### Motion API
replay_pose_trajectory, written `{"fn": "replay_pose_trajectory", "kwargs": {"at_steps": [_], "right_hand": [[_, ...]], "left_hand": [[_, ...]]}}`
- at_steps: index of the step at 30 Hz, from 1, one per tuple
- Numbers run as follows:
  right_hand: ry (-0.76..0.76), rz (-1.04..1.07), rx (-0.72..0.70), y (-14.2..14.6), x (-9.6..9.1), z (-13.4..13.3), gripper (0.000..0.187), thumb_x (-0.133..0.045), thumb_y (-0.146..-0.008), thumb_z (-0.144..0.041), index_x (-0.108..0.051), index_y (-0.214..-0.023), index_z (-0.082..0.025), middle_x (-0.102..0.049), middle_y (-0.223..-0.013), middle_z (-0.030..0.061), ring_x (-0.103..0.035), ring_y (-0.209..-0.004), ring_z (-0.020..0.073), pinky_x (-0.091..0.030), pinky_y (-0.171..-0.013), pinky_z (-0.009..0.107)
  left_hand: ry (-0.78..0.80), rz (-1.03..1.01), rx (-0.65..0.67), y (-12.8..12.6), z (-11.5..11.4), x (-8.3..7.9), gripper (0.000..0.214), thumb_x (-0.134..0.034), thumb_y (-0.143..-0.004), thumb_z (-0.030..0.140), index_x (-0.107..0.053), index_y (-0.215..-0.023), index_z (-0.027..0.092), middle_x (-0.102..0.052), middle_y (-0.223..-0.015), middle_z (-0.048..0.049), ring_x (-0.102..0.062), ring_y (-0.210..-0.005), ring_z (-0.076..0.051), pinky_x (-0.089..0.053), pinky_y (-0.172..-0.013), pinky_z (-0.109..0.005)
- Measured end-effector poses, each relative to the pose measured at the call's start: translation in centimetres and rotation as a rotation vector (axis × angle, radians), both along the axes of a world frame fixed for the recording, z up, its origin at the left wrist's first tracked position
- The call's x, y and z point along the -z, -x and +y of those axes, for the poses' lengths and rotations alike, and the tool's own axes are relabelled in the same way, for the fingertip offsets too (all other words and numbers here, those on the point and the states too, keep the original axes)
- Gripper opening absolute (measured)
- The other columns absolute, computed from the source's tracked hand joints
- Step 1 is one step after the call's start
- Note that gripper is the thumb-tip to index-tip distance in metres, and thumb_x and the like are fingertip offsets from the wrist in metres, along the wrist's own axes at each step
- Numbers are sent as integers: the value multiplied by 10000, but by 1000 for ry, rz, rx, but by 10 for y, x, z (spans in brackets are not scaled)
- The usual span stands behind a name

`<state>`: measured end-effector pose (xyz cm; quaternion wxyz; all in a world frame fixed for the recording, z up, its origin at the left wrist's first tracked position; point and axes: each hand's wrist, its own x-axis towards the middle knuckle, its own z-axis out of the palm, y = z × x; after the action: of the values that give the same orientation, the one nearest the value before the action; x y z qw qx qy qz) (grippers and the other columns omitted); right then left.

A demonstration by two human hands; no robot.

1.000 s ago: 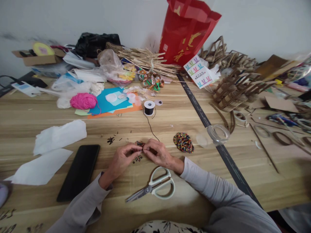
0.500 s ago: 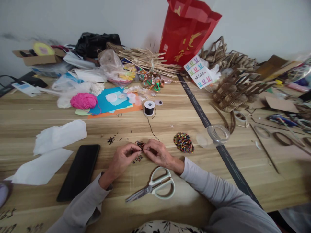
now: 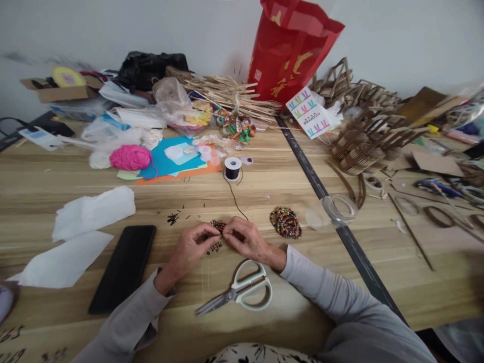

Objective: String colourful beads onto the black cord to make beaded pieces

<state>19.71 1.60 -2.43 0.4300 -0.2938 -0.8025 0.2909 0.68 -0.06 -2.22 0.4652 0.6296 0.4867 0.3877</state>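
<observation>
My left hand (image 3: 191,247) and my right hand (image 3: 245,238) meet fingertip to fingertip low on the wooden table (image 3: 264,201), both pinched on a short strand of dark beads (image 3: 217,225). More of the strand (image 3: 215,246) hangs below the fingers. A black cord (image 3: 234,197) runs from my right hand up to a spool of black thread (image 3: 232,168). A pile of mixed coloured beads (image 3: 285,222) lies just right of my right hand. White-handled scissors (image 3: 242,291) lie shut under my wrists.
A black phone (image 3: 124,267) and white paper sheets (image 3: 81,229) lie at the left. A clear round lid (image 3: 336,209) sits right of the beads. Pink yarn (image 3: 130,157), coloured paper, a red bag (image 3: 289,48) and cardboard strip models (image 3: 366,133) crowd the back.
</observation>
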Motion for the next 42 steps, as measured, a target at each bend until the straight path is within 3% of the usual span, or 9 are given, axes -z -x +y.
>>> {"fn": "replay_pose_trajectory", "kwargs": {"at_steps": [42], "right_hand": [[-3, -26, -9, 0, -2, 0, 142, -484, -912, -227, -561, -811, -162, -583, -732, 58, -546, -669, 154, -459, -610, 263]], "left_hand": [[-24, 29, 3, -2, 0, -4, 65, -650, -740, 211, -679, -759, 156, -687, -742, -40, -632, -706, -165, -493, -663, -256]]}}
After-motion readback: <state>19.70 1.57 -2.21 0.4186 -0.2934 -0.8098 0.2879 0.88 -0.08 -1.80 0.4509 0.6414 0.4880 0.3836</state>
